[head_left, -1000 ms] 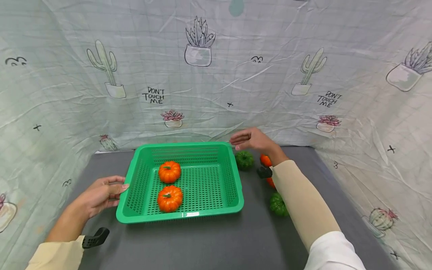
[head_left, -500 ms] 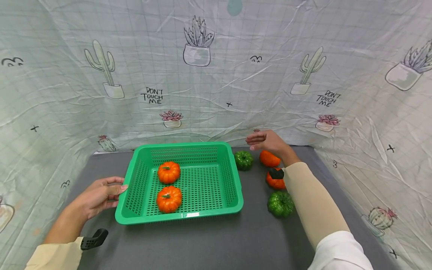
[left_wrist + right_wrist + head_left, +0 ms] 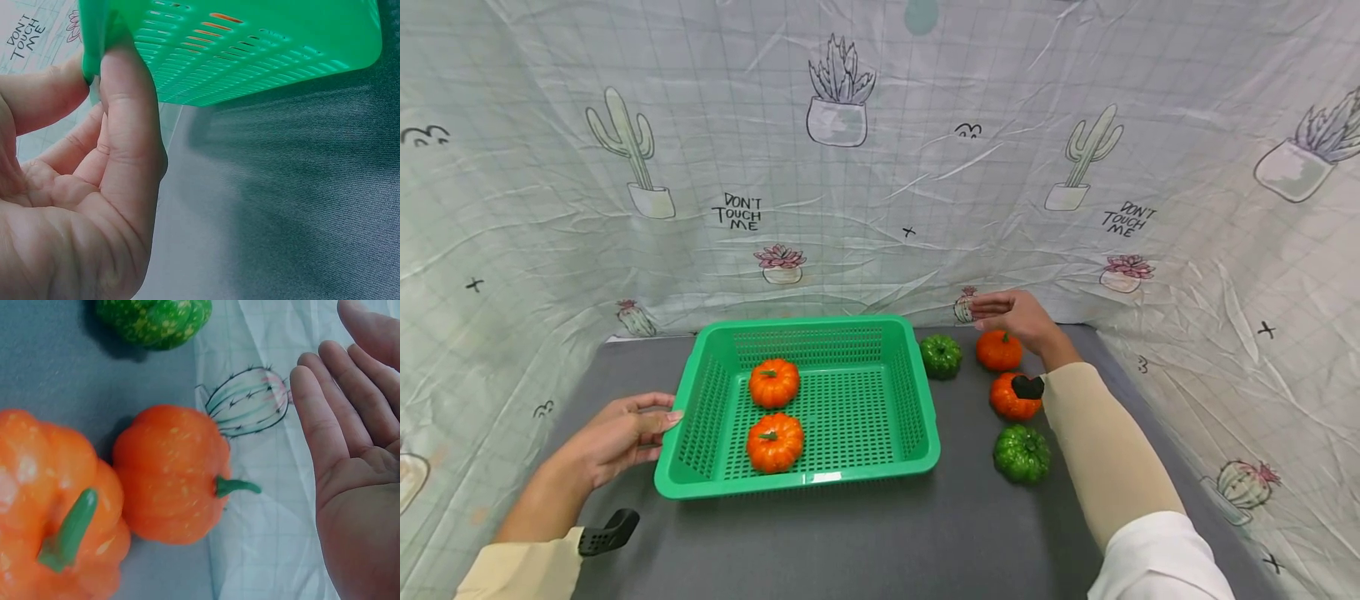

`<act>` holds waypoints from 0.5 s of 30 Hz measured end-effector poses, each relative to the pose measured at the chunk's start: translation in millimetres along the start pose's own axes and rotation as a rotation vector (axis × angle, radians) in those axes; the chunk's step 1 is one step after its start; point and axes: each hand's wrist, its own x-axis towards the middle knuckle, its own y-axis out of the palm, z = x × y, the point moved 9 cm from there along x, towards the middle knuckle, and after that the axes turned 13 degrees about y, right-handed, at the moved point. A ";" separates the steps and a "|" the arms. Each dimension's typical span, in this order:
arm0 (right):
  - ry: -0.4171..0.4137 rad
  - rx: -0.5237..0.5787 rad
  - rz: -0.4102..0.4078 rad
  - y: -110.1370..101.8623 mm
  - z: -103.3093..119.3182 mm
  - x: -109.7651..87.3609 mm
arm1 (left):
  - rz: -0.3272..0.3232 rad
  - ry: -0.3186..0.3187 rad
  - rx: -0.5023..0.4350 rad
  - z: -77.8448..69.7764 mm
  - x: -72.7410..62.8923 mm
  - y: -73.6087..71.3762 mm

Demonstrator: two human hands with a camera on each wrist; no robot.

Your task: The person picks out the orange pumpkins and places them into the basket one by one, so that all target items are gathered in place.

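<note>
My left hand (image 3: 628, 437) pinches the left rim of a green plastic basket (image 3: 872, 477) between thumb and fingers. The left wrist view shows the grip on the rim (image 3: 94, 37) close up. Inside the basket, toward its left, lie two small orange pumpkins, a back one (image 3: 774, 382) and a front one (image 3: 775, 442). My right hand (image 3: 1018, 319) hovers with straight fingers and holds nothing. Just below it is an orange pumpkin (image 3: 999, 351) with a green stem, also visible in the right wrist view (image 3: 172, 475).
Right of the basket, a green pumpkin (image 3: 941, 357) sits close to its rim. Another orange pumpkin (image 3: 1015, 396) and a green one (image 3: 1022, 454) line up toward me on the dark grey table (image 3: 850, 542). A printed cloth (image 3: 910, 167) hangs around the table's back and sides.
My right hand has moved right, away from the basket's far right corner, and now hangs by the back orange pumpkin. Its arm uncovers the pumpkins at right. The left hand keeps its hold.
</note>
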 end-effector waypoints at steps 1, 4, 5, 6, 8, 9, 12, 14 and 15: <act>0.007 0.004 -0.010 -2.0 -1.8 -0.3 | 0.003 0.003 -0.002 -0.2 0.3 0.4; 0.030 0.012 -0.040 -7.4 -7.7 -1.3 | 0.011 0.016 -0.008 -1.6 1.1 1.5; 0.033 0.008 -0.050 -9.0 -9.4 -1.5 | 0.013 0.019 -0.012 -2.0 1.3 1.8; 0.034 0.017 -0.058 -10.6 -10.6 -1.9 | 0.015 0.022 -0.014 -2.4 1.4 2.2; 0.032 0.024 -0.076 -13.1 -12.5 -2.6 | 0.017 0.025 -0.020 -2.8 1.7 2.4; 0.030 0.030 -0.086 -14.4 -13.5 -2.8 | 0.018 0.025 -0.021 -2.9 1.7 2.5; 0.019 0.054 -0.116 -17.9 -16.5 -3.2 | 0.021 0.024 -0.028 -2.0 1.9 2.1; 0.010 0.074 -0.154 -21.6 -19.3 -3.2 | 0.020 0.022 -0.033 -1.2 2.1 1.6; 0.000 0.075 -0.180 -23.9 -20.2 -3.5 | 0.020 0.022 -0.035 -0.8 2.3 1.4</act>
